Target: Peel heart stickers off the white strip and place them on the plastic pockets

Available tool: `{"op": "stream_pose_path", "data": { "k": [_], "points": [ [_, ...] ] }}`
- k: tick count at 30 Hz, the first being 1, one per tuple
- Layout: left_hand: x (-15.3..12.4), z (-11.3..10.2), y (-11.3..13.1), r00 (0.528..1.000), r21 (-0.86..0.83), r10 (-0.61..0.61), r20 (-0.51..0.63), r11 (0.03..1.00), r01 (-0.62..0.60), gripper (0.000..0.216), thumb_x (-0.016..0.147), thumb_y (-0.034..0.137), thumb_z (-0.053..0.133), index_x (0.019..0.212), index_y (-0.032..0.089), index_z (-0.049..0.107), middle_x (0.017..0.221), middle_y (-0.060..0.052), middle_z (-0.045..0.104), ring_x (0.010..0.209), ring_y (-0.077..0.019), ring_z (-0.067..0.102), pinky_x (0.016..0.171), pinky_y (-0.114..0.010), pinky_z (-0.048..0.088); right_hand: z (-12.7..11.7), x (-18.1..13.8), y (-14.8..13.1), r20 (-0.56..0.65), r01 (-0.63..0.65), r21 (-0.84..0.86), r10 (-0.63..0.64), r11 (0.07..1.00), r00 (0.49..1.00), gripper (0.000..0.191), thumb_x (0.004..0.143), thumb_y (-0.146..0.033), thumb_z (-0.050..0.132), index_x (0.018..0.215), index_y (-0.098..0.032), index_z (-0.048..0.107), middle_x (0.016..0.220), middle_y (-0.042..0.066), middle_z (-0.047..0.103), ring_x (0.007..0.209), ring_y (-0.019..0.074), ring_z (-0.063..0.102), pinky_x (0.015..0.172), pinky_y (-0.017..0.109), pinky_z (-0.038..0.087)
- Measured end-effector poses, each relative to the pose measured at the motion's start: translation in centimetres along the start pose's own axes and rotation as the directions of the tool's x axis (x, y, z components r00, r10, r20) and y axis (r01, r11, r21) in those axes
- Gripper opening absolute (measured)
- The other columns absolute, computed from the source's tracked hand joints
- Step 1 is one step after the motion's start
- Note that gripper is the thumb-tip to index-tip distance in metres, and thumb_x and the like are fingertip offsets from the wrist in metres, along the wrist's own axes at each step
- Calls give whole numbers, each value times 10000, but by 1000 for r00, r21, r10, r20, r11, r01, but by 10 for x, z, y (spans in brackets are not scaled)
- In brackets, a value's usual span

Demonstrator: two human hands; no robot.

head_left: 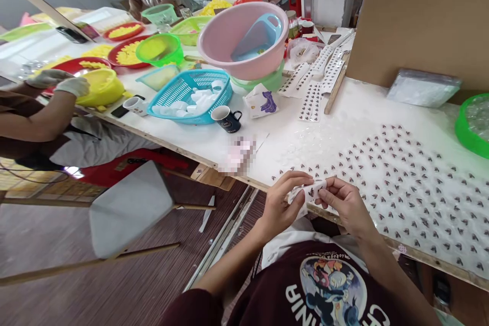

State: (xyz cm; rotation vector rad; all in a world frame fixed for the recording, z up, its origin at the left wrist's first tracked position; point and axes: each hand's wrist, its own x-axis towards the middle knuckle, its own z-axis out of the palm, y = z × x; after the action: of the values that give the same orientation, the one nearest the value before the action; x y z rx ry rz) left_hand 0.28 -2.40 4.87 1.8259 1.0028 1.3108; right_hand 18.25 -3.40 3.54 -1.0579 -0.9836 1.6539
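Spanning the view, the white table (214,142) carries everything listed below. Its right part bears a wide field of small dark pieces (420,188), set in rows on a clear film. At centre stands a pink basin (229,35) with a blue scoop (257,35) inside. Nearer the edge are a blue basket (179,91) of white parts and a dark mug (225,118). Spare strips (317,86) lie beyond the field, well apart from the hands. A co-worker's gloved hand (72,85) rests at the far left, beside a yellow bowl (101,86).

At the near table edge, the left hand (284,204) and right hand (346,204) pinch one narrow printed strip (311,192) between them. Each hand grips one end with thumb and forefinger. Both hands are clenched on it, and it sits level with the table edge.

Handling judgement: the strip appears thin, very light and limp, bending between the hands. It would likely crease or tear under a hard pull. Take hold at the ends or bare margins with light fingertip pressure. Avoid the printed marks, which may be adhesive and could lift off.
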Motion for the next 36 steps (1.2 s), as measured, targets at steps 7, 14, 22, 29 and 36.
{"op": "stream_pose_path", "data": {
  "k": [7, 14, 22, 29, 36],
  "points": [
    [-22, 6, -7, 966, -115, -239, -100, 967, 227, 214, 952, 319, 597, 931, 144, 718, 826, -80, 722, 726, -173, 645, 664, -256, 481, 5, -1, 14, -138, 142, -308, -192, 941, 972, 288, 804, -433, 780, 961, -246, 629, 827, -13, 606, 706, 136, 502, 666, 264, 449],
    [-29, 8, -14, 879, -277, -476, -19, 847, 453, 375, 926, 498, 595, 898, 138, 698, 751, -40, 665, 678, -163, 585, 644, -256, 461, 1, 0, 23, -60, 167, -479, -222, 862, 973, 200, 923, -398, 640, 823, -225, 629, 744, -6, 616, 687, 155, 528, 651, 282, 438],
    [-35, 20, -34, 827, -184, -555, -94, 826, 533, 302, 884, 404, 672, 726, 157, 598, 641, 21, 520, 596, -108, 443, 556, -216, 355, -7, 1, 34, 86, 429, -742, -562, 514, 822, 65, 953, -236, 605, 934, -241, 667, 898, 43, 677, 858, 206, 607, 808, 365, 475],
    [-31, 24, -42, 831, -190, -548, -98, 830, 525, 312, 878, 403, 677, 704, 160, 587, 626, 28, 504, 586, -104, 423, 547, -219, 340, -14, 9, 24, -119, 349, -617, -521, 706, 845, 100, 938, -281, 618, 1035, -257, 631, 934, 35, 645, 840, 193, 572, 758, 351, 484],
    [-33, 28, -41, 851, -169, -524, -37, 843, 511, 332, 876, 431, 673, 706, 154, 609, 611, 23, 528, 584, -107, 432, 545, -217, 348, 1, 20, 29, -31, 312, -464, -368, 829, 929, 303, 883, -243, 658, 1161, -262, 539, 888, -2, 665, 848, 182, 622, 884, 384, 495]
  ]
}}
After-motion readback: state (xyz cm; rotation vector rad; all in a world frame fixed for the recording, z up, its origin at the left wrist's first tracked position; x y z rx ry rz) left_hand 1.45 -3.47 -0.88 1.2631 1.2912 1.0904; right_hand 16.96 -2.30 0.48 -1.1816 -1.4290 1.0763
